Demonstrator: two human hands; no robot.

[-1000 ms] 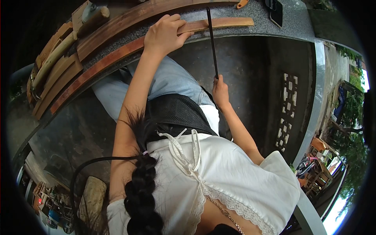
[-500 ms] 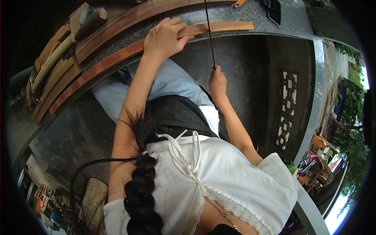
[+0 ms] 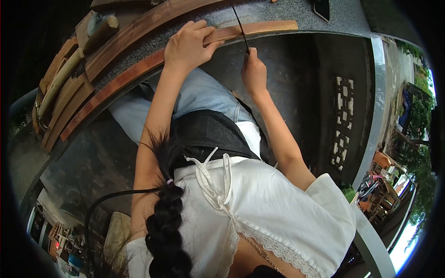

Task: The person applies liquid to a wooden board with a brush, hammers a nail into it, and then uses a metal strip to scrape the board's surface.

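at the stone ledge [image 3: 296, 16], left hand [image 3: 187, 44] presses the wood strip [image 3: 259, 28], right hand [image 3: 254, 69] grips a half-hidden rod [image 3: 240, 25].

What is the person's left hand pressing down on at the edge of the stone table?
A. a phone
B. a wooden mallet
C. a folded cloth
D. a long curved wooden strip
D: the left hand lies flat on the long curved wooden strip at the stone table's edge, while the right hand holds a thin dark rod across it.
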